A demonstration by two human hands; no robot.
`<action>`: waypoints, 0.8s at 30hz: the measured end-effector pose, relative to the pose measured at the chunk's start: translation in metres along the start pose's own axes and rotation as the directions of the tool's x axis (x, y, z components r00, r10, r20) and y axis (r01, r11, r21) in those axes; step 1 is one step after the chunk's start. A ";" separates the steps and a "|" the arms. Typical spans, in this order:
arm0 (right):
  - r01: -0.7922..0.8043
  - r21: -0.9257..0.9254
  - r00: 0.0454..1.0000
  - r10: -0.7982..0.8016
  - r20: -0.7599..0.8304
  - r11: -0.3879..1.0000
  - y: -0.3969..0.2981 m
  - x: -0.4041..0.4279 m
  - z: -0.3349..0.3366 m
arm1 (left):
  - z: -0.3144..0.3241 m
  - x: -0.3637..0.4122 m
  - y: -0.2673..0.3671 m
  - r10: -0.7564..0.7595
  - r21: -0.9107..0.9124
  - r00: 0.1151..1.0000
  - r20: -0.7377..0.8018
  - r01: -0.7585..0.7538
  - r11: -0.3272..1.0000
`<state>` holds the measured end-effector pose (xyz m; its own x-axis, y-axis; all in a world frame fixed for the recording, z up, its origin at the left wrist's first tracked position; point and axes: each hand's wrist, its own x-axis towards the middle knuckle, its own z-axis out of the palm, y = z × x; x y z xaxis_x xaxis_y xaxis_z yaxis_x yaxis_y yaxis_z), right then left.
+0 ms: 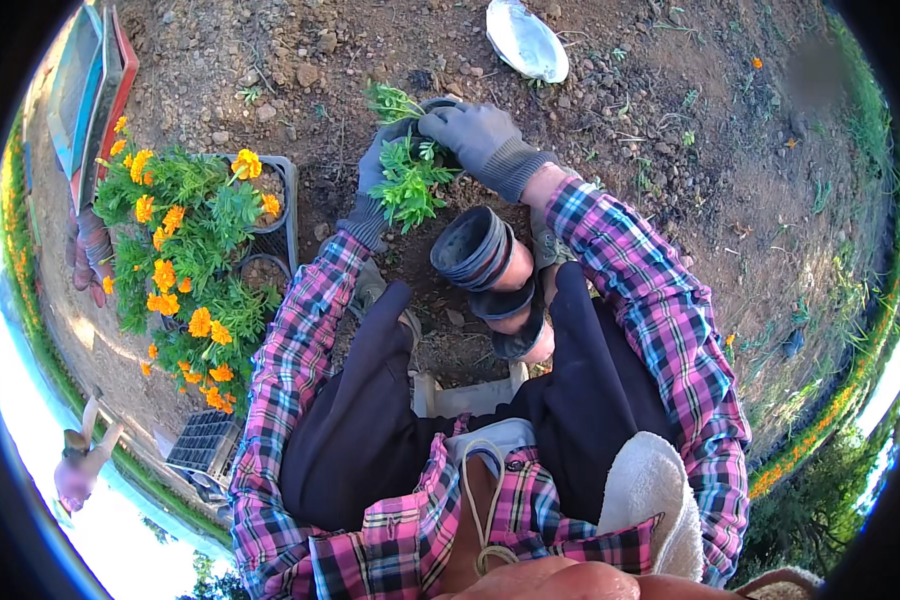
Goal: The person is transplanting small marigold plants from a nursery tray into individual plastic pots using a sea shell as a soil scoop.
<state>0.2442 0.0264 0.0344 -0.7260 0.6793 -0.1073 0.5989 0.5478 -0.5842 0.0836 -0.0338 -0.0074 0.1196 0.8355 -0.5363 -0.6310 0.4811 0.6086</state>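
Note:
Both my hands wear grey knit-cuffed gloves and meet over the soil in front of me. A dark plant pot (444,156) is between them. My left hand (375,163) grips its left side, partly hidden by marigold-like leaves (412,184) that hang over the near side. Curled over the rim on the right are the fingers of my right hand (478,135); their tips are hidden. A second leafy sprig (392,103) sticks out beyond the left hand. Below the hands, a leaning stack of plant pots (474,251) and more nested pots (521,336) lie between my legs.
At the left stands a grey plastic crate (291,217) of potted orange marigolds (187,255). Trays (94,97) stand behind it, beside another person's legs. A white shallow dish (529,41) lies on stony soil ahead. A black cell tray (204,442) and another person (79,469) are at lower left.

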 end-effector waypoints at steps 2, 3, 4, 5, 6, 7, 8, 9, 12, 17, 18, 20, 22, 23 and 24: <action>-0.055 -0.103 0.998 0.058 0.023 0.993 0.000 0.000 0.002 | 0.006 -0.004 0.001 -0.005 -0.140 1.000 0.016 0.008 0.990; -0.054 -0.102 0.998 0.057 0.023 0.993 0.001 0.002 0.004 | 0.000 -0.005 -0.001 -0.005 -0.140 1.000 0.015 0.007 0.990; -0.070 -0.014 0.997 0.069 -0.042 0.997 0.003 0.004 0.005 | -0.007 -0.007 -0.002 0.152 0.211 0.985 0.080 -0.166 0.963; -0.080 0.075 0.990 0.088 -0.106 0.994 0.006 0.004 0.006 | -0.013 -0.007 -0.003 0.271 0.519 0.943 0.193 -0.332 0.787; -0.132 0.216 0.986 0.150 -0.070 0.968 0.009 0.001 0.003 | -0.005 -0.016 0.002 0.257 0.759 0.960 0.109 -0.248 0.603; -0.136 0.214 0.986 0.154 -0.069 0.967 0.011 -0.002 0.001 | 0.001 -0.015 0.008 0.255 0.756 0.961 0.111 -0.248 0.605; -0.149 0.246 0.974 0.185 -0.129 0.958 0.014 -0.005 -0.001 | 0.007 -0.014 0.013 0.267 0.871 0.938 0.221 -0.313 0.379; -0.150 0.285 0.960 0.208 -0.186 0.947 0.012 -0.005 -0.005 | 0.006 -0.015 0.017 0.255 0.925 0.912 0.322 -0.361 0.123; -0.176 0.415 0.944 0.273 -0.187 0.892 0.009 -0.012 -0.012 | -0.001 0.010 0.016 0.088 0.917 0.955 0.283 -0.243 -0.316; -0.121 0.328 0.925 0.227 -0.306 0.937 0.014 -0.016 -0.004 | -0.013 0.029 0.013 -0.098 0.698 0.950 0.296 -0.285 -0.657; -0.122 0.331 0.925 0.228 -0.303 0.936 0.013 -0.015 -0.002 | -0.020 0.036 0.008 -0.100 0.698 0.951 0.293 -0.284 -0.657; -0.159 0.332 0.949 0.237 -0.208 0.930 0.008 -0.008 0.002 | -0.037 0.045 0.001 0.154 0.985 0.987 0.046 -0.070 0.160; -0.179 0.291 0.953 0.239 -0.185 0.940 0.016 -0.018 0.001 | -0.007 0.041 -0.006 0.025 0.820 0.995 -0.097 0.065 0.569; -0.181 0.253 0.960 0.227 -0.165 0.950 0.020 -0.022 0.000 | 0.007 0.037 -0.007 -0.148 0.489 0.971 -0.186 0.222 0.843; -0.150 0.245 0.958 0.202 -0.205 0.958 0.021 -0.022 0.004 | 0.003 0.032 -0.005 -0.066 0.551 0.990 -0.123 0.124 0.825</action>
<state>0.2713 0.0211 0.0208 -0.5049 0.8613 -0.0563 0.5998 0.3032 -0.7405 0.0930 -0.0089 -0.0264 0.0655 0.7628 -0.6433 -0.0831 0.6466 0.7583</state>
